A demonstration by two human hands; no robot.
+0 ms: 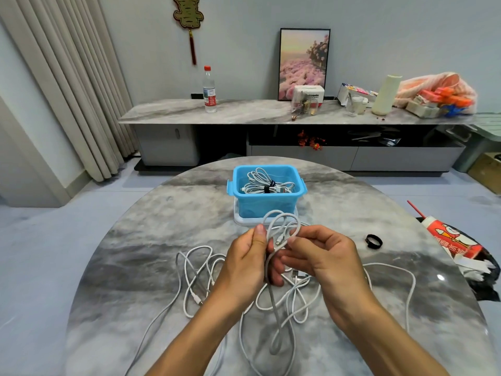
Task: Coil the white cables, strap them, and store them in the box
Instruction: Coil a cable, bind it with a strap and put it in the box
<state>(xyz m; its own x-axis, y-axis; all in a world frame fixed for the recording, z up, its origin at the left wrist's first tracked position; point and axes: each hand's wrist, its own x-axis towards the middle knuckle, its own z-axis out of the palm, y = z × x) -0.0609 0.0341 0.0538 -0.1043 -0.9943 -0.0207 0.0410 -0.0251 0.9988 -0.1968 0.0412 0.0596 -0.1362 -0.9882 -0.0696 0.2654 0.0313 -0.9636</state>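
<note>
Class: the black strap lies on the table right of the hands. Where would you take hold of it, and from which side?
Pinch the near edge of the black strap from above, probably with the right hand, the closer one. It lies as an open loop on bare table, so a fingertip can enter the ring.

A white cable (282, 226) is held above a grey marble table, its loops standing up between the two hands and its tail hanging down to the tabletop. More white cables (195, 278) lie loose and tangled on the table beneath and to either side. Just beyond stands an open blue box (267, 203), holding coiled white cables (264, 183) bound with dark straps, and one black strap (374, 241) lies on the table to the right.
</note>
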